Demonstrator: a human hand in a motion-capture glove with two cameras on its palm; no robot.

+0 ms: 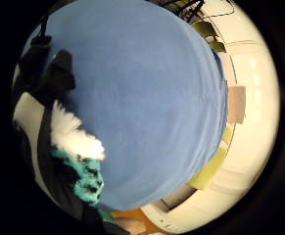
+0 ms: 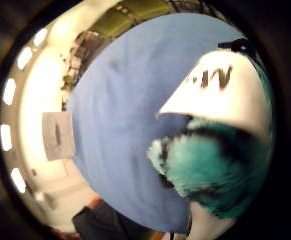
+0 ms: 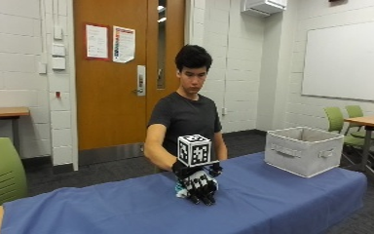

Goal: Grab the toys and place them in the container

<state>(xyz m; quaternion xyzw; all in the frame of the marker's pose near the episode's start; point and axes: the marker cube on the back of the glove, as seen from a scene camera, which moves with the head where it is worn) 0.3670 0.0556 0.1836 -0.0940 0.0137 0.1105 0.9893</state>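
A teal-and-white furry toy (image 3: 182, 192) is gripped under the curled fingers of the gloved right hand (image 3: 198, 184) on the blue-covered table (image 3: 278, 204), mostly hidden by the glove, well apart from the grey container (image 3: 302, 150).

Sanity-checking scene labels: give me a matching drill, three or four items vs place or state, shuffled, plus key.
Items:
1. plush toy
2. bin
3. tablecloth
4. gloved hand

Descriptions:
A. blue, covers the table
B. grey fabric, stands at the table's end away from the hand
C. teal and white, under the hand
D. fingers curled over the toy

Pairs: 1-C, 2-B, 3-A, 4-D
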